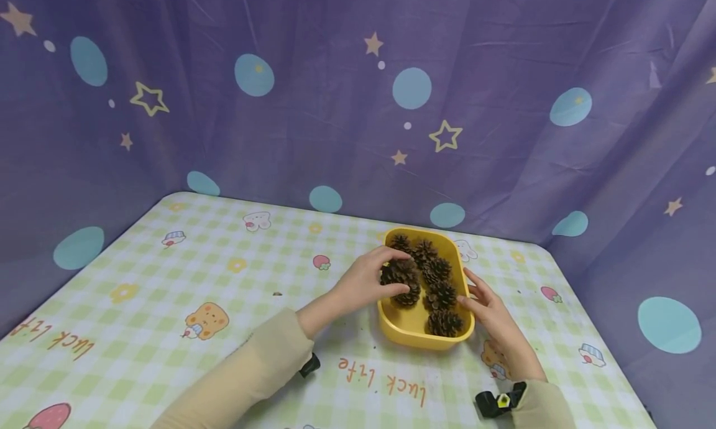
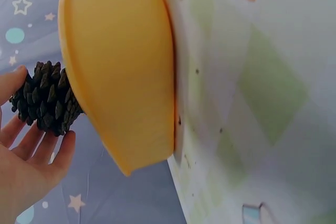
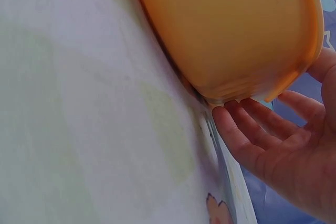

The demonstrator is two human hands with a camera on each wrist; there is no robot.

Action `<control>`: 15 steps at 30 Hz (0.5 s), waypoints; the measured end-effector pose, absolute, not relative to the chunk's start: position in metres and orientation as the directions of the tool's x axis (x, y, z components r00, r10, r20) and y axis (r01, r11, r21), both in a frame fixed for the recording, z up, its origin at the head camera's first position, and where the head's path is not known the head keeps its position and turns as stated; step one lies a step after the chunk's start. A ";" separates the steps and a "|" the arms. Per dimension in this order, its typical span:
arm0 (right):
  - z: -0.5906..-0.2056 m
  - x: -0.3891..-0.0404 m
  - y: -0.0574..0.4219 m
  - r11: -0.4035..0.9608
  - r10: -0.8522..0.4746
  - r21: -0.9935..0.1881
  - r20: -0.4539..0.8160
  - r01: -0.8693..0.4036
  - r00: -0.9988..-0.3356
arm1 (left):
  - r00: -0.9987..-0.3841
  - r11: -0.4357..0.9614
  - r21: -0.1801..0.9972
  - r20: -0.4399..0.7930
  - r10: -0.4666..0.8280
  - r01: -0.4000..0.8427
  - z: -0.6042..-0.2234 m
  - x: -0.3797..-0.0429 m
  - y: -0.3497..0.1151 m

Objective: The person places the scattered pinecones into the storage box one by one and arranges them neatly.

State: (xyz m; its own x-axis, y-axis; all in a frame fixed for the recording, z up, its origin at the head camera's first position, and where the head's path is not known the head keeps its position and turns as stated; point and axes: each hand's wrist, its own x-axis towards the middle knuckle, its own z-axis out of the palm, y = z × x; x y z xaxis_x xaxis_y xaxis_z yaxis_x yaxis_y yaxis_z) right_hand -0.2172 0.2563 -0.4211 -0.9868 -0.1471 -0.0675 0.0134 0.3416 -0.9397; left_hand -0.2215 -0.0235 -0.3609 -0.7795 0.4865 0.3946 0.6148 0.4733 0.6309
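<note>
My left hand [image 1: 366,280] grips a brown pine cone [image 1: 398,272] over the left side of a yellow plastic box [image 1: 416,338]. In the left wrist view, thumb and fingers lie around the pine cone [image 2: 46,98], which overlaps the box's rim. Below the held one, another cone [image 1: 408,297] partly shows inside the box. Several more pine cones [image 1: 440,295] line its right side and far end. My right hand [image 1: 496,314] holds the box's right wall, thumb at the rim and fingertips against the outside, as the right wrist view also shows.
A green-and-white checked cloth [image 1: 268,280] with cartoon prints covers the table. Small dark crumbs [image 1: 277,293] are scattered on it. Purple curtains [image 1: 335,137] with stars and blue ovals hang behind and at both sides.
</note>
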 end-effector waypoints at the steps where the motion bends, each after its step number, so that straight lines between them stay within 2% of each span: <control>1: -0.421 -0.217 0.256 0.343 -0.147 -0.939 -0.066 0.012 -0.987 | -0.778 0.469 0.634 0.391 0.492 0.615 -0.362 -0.221 -0.022; 15: -0.418 -0.215 0.255 0.321 -0.154 -0.947 -0.069 0.016 -0.986 | -0.760 0.497 0.624 0.261 0.595 0.604 -0.378 -0.214 -0.012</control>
